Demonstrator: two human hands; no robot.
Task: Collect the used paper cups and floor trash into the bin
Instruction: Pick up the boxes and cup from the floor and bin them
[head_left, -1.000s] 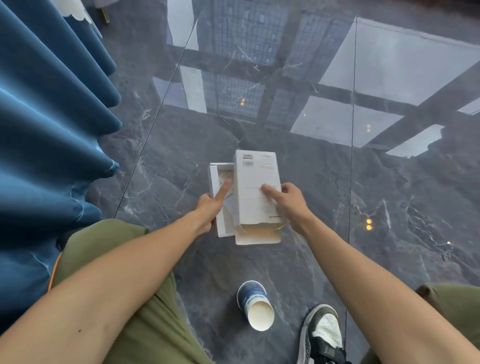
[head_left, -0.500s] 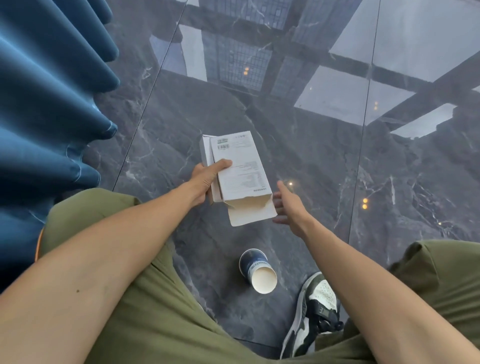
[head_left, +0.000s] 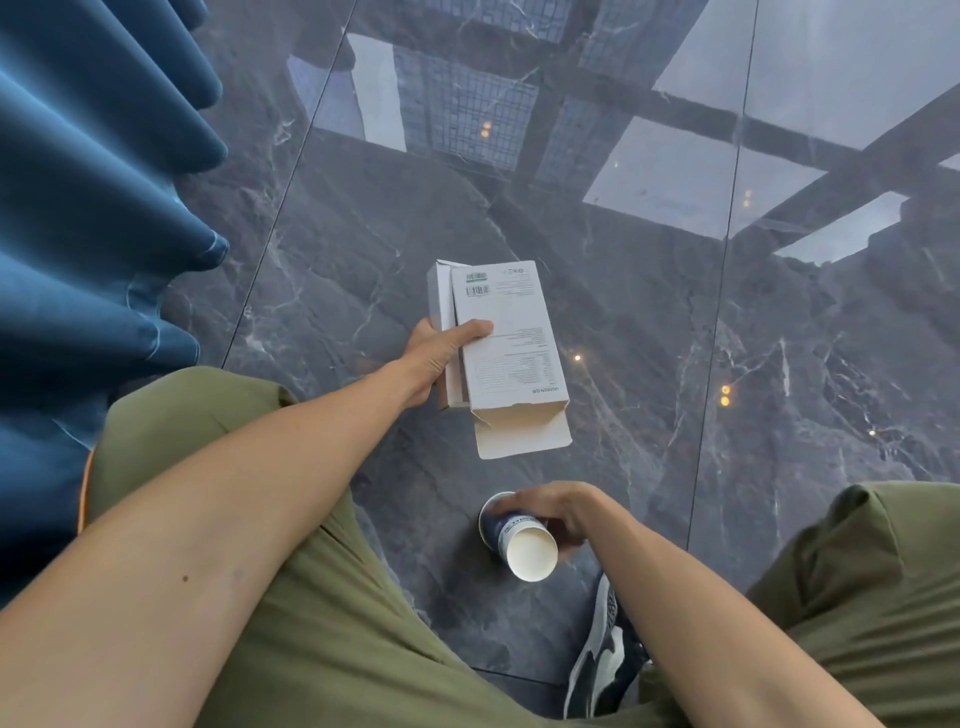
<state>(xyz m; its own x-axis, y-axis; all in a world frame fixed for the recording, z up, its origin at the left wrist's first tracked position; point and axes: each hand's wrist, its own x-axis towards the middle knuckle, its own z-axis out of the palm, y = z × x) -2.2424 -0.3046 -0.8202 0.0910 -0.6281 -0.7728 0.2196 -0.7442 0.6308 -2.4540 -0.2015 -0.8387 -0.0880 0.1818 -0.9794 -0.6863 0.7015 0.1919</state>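
Note:
My left hand (head_left: 441, 358) holds an empty white cardboard box (head_left: 511, 358) above the dark floor, thumb across its printed face, the open flap hanging toward me. A second white piece sits behind the box in the same grip. Lower down, a blue and white paper cup (head_left: 519, 540) lies on its side on the floor, its white open mouth facing me. My right hand (head_left: 566, 512) is wrapped over the cup from the right, fingers curled around its blue wall. No bin is in view.
A blue pleated curtain (head_left: 93, 234) hangs along the left side. The glossy dark marble floor (head_left: 727, 389) reflects ceiling panels and lights. My green-trousered knees fill the bottom, and a black and white shoe (head_left: 602, 660) stands just below the cup.
My right hand let go of the box, dropped down and closed around the paper cup on the floor. My left hand keeps the box alone, shifted slightly.

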